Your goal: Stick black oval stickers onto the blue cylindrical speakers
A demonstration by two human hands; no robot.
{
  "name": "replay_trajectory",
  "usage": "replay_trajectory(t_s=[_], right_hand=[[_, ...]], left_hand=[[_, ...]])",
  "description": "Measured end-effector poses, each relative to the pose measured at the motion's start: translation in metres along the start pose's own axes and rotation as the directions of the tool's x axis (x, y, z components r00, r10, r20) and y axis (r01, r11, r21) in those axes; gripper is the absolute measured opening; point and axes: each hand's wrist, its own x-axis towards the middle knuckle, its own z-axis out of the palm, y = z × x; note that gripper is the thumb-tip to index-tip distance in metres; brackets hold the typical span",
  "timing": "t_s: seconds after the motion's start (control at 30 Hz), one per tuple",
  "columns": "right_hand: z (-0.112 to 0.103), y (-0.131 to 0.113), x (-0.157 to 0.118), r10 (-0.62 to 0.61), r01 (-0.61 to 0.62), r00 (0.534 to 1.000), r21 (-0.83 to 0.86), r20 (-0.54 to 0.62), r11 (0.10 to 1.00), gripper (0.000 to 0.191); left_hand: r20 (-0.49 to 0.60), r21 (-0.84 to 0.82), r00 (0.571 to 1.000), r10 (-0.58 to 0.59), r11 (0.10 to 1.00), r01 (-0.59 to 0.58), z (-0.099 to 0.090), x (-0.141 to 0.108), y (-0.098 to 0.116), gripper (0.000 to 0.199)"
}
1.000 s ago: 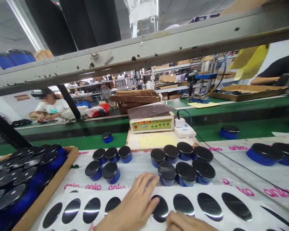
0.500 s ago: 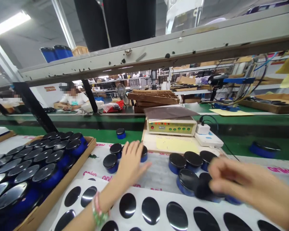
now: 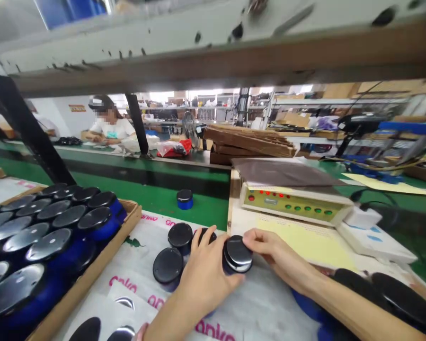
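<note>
My left hand [image 3: 208, 270] curls its thumb and forefinger around a squat blue jar with a black lid [image 3: 230, 269]. Its other fingers stretch over a neighbouring jar, which they partly hide. From the right, my right hand [image 3: 270, 248] pinches the edge of a glossy black disc [image 3: 239, 249] lying over that lid. Whether the disc is pressed fully flat I cannot tell. Two more black-topped jars, a front one [image 3: 168, 266] and a back one [image 3: 180, 235], stand just left of my left hand. A white sheet with black discs [image 3: 128, 303] lies at the lower left, partly covered by my forearm.
A carton [image 3: 129, 222] packed with black-topped blue jars stands at the left. One jar [image 3: 184, 199] sits on the green belt [image 3: 213, 189]. A control box [image 3: 294, 201] and white power strip [image 3: 379, 241] are behind my right hand. More jars [image 3: 358, 284] stand at right. A person [image 3: 110, 128] sits beyond.
My right hand has moved left from the right-hand jars to the jar at my left hand. My left hand now holds that jar. The view has turned and come closer.
</note>
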Motion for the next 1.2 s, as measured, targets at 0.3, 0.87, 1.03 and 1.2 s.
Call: replay_trajectory(t_s=[0.3, 0.87, 1.03, 1.2], right_hand=[[-0.001, 0.002, 0.002, 0.011, -0.011, 1.0, -0.066, -0.006, 0.998, 0.037], [-0.001, 0.015, 0.006, -0.14, 0.135, 0.99, -0.224, -0.007, 0.965, 0.033], [-0.001, 0.019, 0.007, -0.202, 0.193, 0.979, -0.298, 0.0, 0.935, 0.03], [-0.004, 0.023, 0.006, -0.281, 0.261, 0.96, -0.384, 0.003, 0.886, 0.029]], left_hand=[[-0.001, -0.011, 1.0, -0.021, 1.0, 0.021, -0.001, 0.002, 0.001, 0.052], [0.025, 0.017, 0.998, -0.05, 0.999, 0.05, -0.003, 0.001, 0.004, 0.054], [0.035, 0.026, 0.999, -0.04, 0.999, 0.039, -0.003, 0.0, 0.005, 0.052], [0.048, 0.016, 0.999, -0.012, 1.0, 0.011, -0.002, 0.0, 0.003, 0.052]])
